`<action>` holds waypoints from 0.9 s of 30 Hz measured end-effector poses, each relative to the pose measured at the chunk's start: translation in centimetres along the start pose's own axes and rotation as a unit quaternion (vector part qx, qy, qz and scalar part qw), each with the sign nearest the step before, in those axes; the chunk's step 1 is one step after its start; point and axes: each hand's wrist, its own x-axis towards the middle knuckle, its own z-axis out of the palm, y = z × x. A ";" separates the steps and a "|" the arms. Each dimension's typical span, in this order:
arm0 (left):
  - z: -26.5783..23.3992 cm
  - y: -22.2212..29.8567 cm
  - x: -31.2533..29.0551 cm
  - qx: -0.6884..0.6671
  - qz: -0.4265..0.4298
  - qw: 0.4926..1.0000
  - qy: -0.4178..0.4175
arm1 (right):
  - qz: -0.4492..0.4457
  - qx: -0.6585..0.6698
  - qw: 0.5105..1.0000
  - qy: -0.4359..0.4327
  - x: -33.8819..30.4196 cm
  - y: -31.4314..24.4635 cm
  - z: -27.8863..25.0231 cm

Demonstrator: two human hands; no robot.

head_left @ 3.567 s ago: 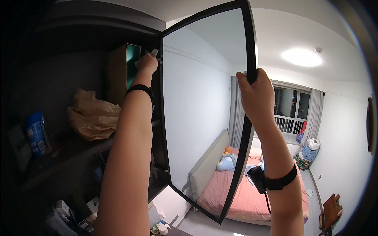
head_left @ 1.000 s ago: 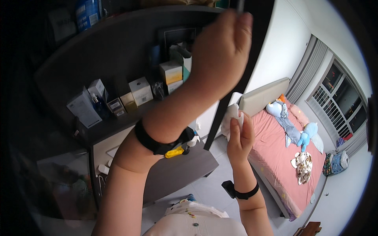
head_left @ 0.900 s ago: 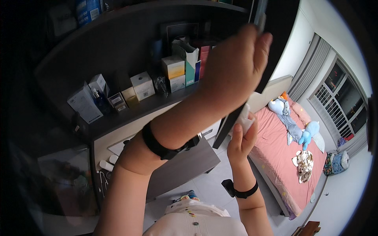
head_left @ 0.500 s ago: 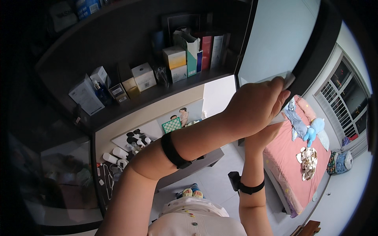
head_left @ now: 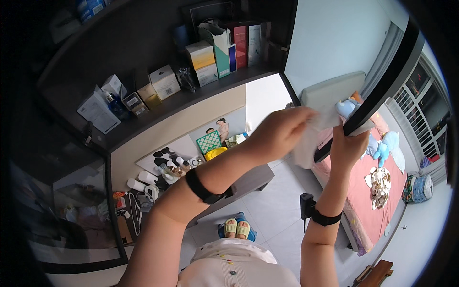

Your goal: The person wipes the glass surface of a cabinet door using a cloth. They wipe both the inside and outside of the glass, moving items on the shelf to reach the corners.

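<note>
The thin white wipe (head_left: 305, 150) is between the two hands, beside the lower part of the dark door frame (head_left: 385, 83), and its loose part hangs down in front of the grey floor (head_left: 284, 193). The left hand (head_left: 289, 128) is pinched on the near side of this wipe, perhaps so that it stays gathered and does not slip. The right hand (head_left: 350, 147) is clamped around the frame near its lower end, with some white material also against it; I judge that this grip keeps the door steady. On the shelf (head_left: 191, 101), boxes (head_left: 164, 81) stand in a row, probably to save room. The left fingertips are covered by the wipe, and I cannot tell whether the white material at the right hand is the same piece, or whether it is paper or cloth. The door's top is cut off, and the upper left corner is too dark to read.
</note>
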 end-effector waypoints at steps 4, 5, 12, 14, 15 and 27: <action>-1.2 -3.4 -3.8 -0.058 -0.199 0.976 0.072 | 0.003 0.012 1.000 -0.016 0.7 2.1 -0.7; -1.6 -4.5 -5.0 -0.071 -0.227 0.967 0.095 | 0.011 0.028 0.999 -0.012 0.6 2.6 -0.5; -4.7 -6.4 -11.0 -0.033 -0.293 0.934 0.203 | 0.004 0.064 0.997 0.033 0.2 3.5 -0.1; -5.3 -6.6 -12.3 -0.031 -0.325 0.921 0.214 | 0.029 0.056 0.998 0.020 -0.2 4.3 -0.6; -5.5 -6.7 -12.9 -0.032 -0.358 0.907 0.220 | 0.045 0.060 0.997 0.014 -0.3 4.5 -0.7; -4.9 -10.5 -16.8 -0.036 -0.350 0.903 0.248 | 0.060 0.096 0.993 -0.027 -0.6 4.9 -0.8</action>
